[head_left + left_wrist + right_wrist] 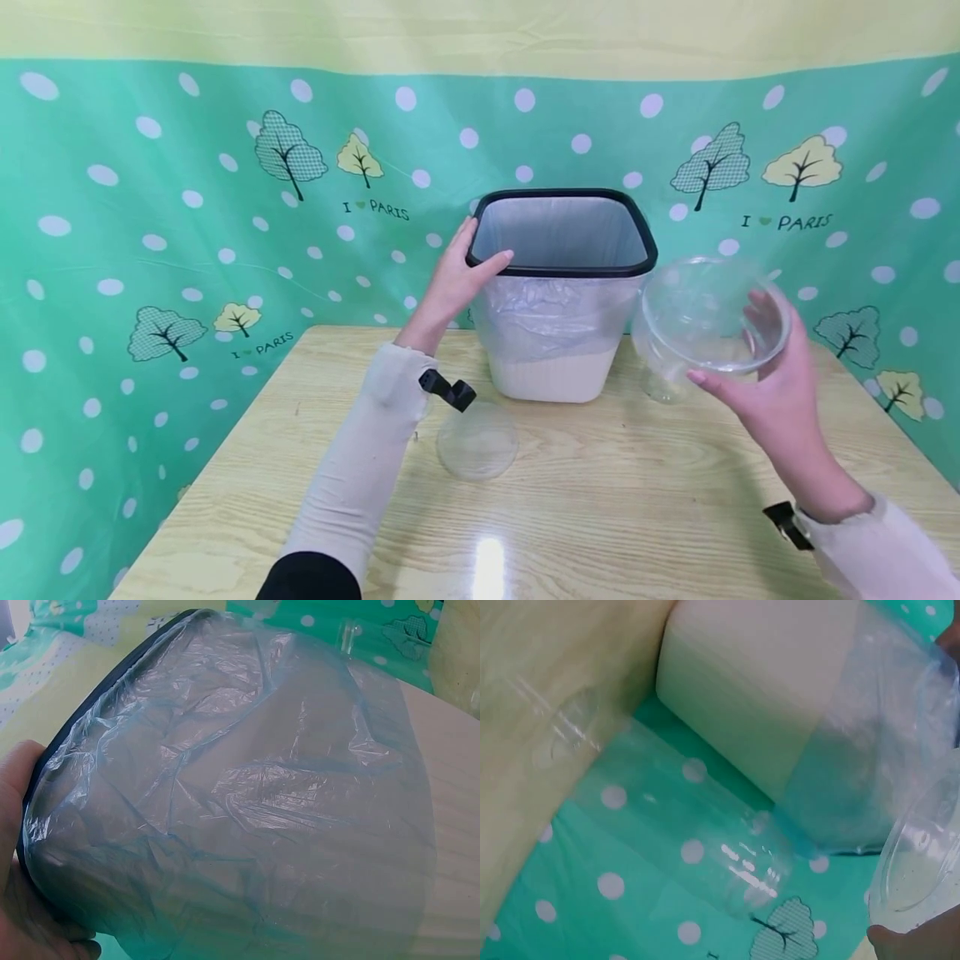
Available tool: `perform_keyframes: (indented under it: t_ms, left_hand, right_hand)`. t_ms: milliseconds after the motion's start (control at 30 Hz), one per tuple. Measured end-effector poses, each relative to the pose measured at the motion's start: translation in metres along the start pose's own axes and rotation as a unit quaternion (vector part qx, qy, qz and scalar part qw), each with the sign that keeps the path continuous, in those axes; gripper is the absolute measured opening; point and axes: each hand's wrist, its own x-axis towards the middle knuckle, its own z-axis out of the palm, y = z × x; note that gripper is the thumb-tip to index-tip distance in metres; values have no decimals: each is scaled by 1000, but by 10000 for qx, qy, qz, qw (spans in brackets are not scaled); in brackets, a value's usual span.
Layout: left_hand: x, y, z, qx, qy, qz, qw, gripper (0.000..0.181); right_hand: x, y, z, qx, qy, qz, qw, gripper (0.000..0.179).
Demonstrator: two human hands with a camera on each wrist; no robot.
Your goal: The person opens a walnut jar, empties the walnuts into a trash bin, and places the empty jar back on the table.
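Note:
My left hand (pixel 457 271) grips the black rim (pixel 562 272) of a white trash bin (pixel 555 379) at its near left corner. A translucent plastic liner (pixel 543 312) is folded down over the bin's outside; it fills most of the left wrist view. On the right, my right hand (pixel 783 400) holds a clear round plastic container (pixel 720 367) in the air, thumb near the front rim and fingers on the far side. The container's mouth tilts toward me. Behind it stands a tall clear cylindrical vessel (pixel 690 817), partly hidden in the head view.
A clear round lid (pixel 477 442) lies on the wooden table (pixel 600 517) in front of the bin, near my left sleeve. A green dotted cloth (pixel 405 133) with printed trees hangs along the back and sides of the table.

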Motion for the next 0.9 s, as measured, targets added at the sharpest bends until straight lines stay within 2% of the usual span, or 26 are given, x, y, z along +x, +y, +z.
perform_keyframes:
  t_ms: [133, 300, 500, 567, 900]
  left_hand:
    - [0, 0, -1, -5, 17, 24, 10000, 86]
    - [0, 0, -1, 16, 23, 6, 10000, 86]
    - [-1, 0, -1, 4, 34, -5, 10000, 86]
    - [-1, 0, -1, 1, 41, -24, 10000, 86]
    - [0, 0, 0, -2, 29, -20, 10000, 85]
  right_hand:
    - [-16, 8, 9, 438, -403, 182, 9981, 107]
    - [-35, 17, 24, 413, -917, 224, 9947, 106]
    - [-53, 30, 38, 1347, -1312, 332, 9816, 98]
    - [-57, 34, 41, 1473, -1429, 382, 9780, 95]
    - [-67, 52, 48, 996, -2052, 652, 9715, 91]
